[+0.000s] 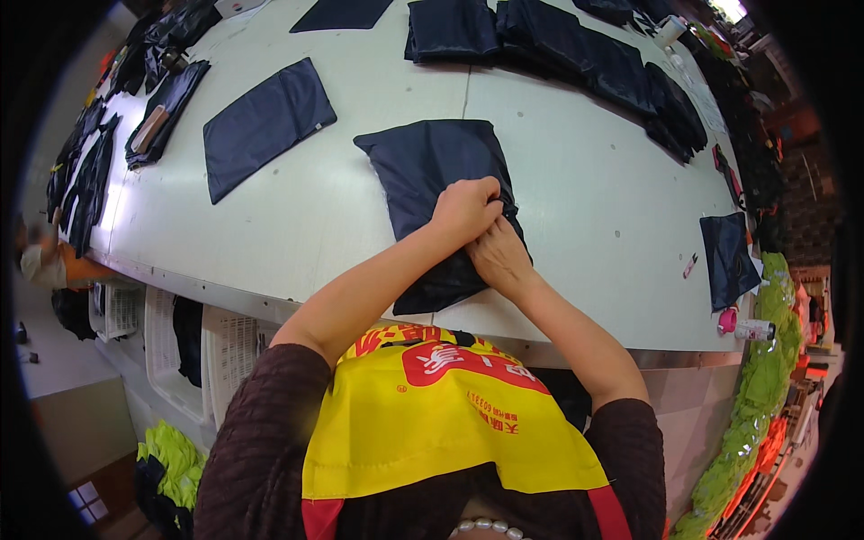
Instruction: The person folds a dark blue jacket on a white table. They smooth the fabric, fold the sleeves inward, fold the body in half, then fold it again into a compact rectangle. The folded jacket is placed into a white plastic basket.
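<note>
A dark navy piece of fabric (423, 166), roughly rectangular and pouch-like, lies on the pale table (594, 252) in front of me. My left hand (463, 212) is closed at its right edge, thumb and fingers bent together on the cloth. Just below and touching it, my right hand (499, 256) has its fingers curled in at the same edge. Both hands grip the fabric there; their fingertips are partly hidden. The edge bunches slightly under them, while the upper left corner spreads flat.
A flat navy fabric rectangle (268, 126) lies to the left. Stacks of folded navy fabric (558, 49) run along the far side. At right are another navy piece (725, 256) and a bottle (754, 330). White plastic baskets (175, 351) stand below the table's left edge.
</note>
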### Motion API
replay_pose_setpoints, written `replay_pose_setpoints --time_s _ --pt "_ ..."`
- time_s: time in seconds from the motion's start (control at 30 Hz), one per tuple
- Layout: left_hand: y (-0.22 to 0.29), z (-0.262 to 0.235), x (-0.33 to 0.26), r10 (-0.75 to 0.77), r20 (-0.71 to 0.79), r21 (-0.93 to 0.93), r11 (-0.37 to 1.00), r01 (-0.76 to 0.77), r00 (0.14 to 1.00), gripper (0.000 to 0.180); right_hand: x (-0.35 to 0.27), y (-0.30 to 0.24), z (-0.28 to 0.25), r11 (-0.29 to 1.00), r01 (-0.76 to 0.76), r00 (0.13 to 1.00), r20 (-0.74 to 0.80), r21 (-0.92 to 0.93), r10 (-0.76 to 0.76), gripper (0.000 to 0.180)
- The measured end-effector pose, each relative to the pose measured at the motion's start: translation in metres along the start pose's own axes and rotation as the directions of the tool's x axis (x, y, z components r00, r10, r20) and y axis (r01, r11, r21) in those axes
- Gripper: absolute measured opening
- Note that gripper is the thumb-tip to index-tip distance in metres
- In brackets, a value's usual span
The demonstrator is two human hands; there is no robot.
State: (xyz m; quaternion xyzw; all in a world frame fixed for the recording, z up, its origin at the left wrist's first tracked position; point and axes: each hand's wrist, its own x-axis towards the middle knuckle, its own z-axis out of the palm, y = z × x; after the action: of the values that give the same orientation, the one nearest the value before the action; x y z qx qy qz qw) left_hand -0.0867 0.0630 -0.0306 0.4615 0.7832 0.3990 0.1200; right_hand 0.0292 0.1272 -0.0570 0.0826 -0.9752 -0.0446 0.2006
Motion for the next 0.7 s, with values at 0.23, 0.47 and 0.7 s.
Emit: replay_pose_setpoints --time_s 0.23,0.47,0.7 --pt "0.021 0.015 -0.013 0.242 0.03 0.265 0.934 -0.241 0.97 0.008 0.017 0.005 0.032 0.916 -0.399 0.917 0.043 0.052 0.397 0.013" --pt "0.031 0.016 -0.043 0.337 0.213 0.126 0.921 -0.368 0.917 0.004 0.024 0.015 0.035 0.821 -0.544 0.839 0.144 0.173 0.525 0.024" --pt "-0.014 -0.026 -0.071 0.456 0.097 0.119 0.877 -0.465 0.885 0.023 0.033 -0.001 0.032 0.831 -0.525 0.849 0.179 0.182 0.497 0.035"
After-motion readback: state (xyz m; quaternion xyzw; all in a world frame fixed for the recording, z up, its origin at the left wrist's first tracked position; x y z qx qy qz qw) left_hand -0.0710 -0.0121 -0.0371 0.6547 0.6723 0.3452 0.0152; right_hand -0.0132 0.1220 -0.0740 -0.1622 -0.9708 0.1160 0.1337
